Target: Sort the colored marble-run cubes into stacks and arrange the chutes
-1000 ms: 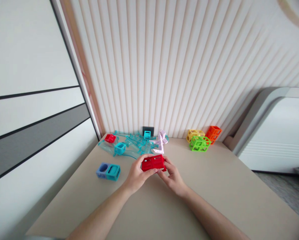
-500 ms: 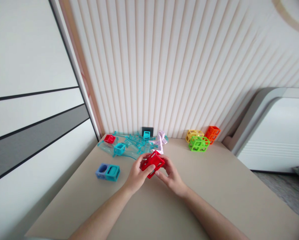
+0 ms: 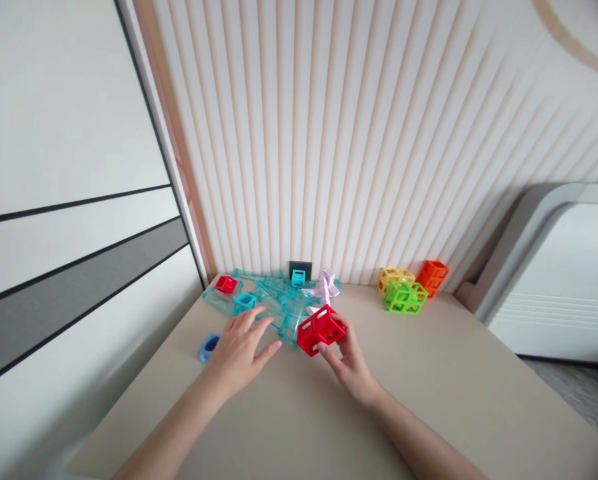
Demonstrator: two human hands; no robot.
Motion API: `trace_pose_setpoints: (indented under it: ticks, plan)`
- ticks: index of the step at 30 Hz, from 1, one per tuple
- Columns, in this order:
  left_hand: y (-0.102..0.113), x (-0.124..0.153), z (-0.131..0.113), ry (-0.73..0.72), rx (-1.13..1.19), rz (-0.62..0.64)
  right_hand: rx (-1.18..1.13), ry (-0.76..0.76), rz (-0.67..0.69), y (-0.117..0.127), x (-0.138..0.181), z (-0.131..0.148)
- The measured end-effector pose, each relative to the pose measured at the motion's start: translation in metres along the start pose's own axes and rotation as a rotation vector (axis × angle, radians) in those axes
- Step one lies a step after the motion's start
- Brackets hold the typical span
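A pair of joined red open-frame cube blocks [image 3: 319, 329] is tilted above the table, held between the thumb and fingers of my right hand [image 3: 351, 363]. My left hand [image 3: 241, 350] is empty, its fingers spread and palm down, to the left of the red blocks. Beneath and beside it, a blue cube block [image 3: 208, 347] shows only in part; the turquoise block joined to it is hidden by the hand. Just beyond my left fingertips lies a turquoise cube block [image 3: 244, 303]. A single red cube block [image 3: 225, 284] rests farther back on the left.
Clear turquoise-edged pieces [image 3: 279, 297] spread along the wall with a turquoise block [image 3: 298, 277], a small black panel [image 3: 305, 267] and a pale pink ribbon [image 3: 327, 285]. Yellow [image 3: 395, 277], green [image 3: 405, 297] and orange [image 3: 433, 278] block pairs stand at the back right of the table [image 3: 429, 373].
My left hand has let go of the red blocks and moved left, opening over the blue and turquoise pair. My right hand keeps the red blocks, now turned. The view has shifted slightly.
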State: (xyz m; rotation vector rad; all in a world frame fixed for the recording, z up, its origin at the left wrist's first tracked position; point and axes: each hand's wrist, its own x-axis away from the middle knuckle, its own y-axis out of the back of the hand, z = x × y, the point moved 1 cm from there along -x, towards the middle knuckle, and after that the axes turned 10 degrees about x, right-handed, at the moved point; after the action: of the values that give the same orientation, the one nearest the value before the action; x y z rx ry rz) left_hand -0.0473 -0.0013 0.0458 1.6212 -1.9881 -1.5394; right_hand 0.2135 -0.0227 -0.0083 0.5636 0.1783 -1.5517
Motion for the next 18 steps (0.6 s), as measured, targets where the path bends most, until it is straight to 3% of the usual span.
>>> trace_pose_setpoints:
  ticks: [4, 8, 14, 18]
  plan:
    - [0.022, 0.031, 0.047, 0.082, -0.23, 0.081, -0.142, -0.066, -0.031, -0.003, -0.004, -0.002]
    - [0.017, 0.051, 0.079, 0.143, -0.285, 0.135, -0.23, -0.081, -0.101, -0.003, -0.008, -0.005]
    - [-0.008, 0.05, 0.083, 0.121, -0.269, 0.033, -0.214, -0.082, -0.195, -0.002, -0.011, -0.003]
    - [-0.001, 0.022, 0.092, 0.131, -0.216, -0.03, -0.254, -0.127, -0.199, -0.002, -0.01, -0.003]
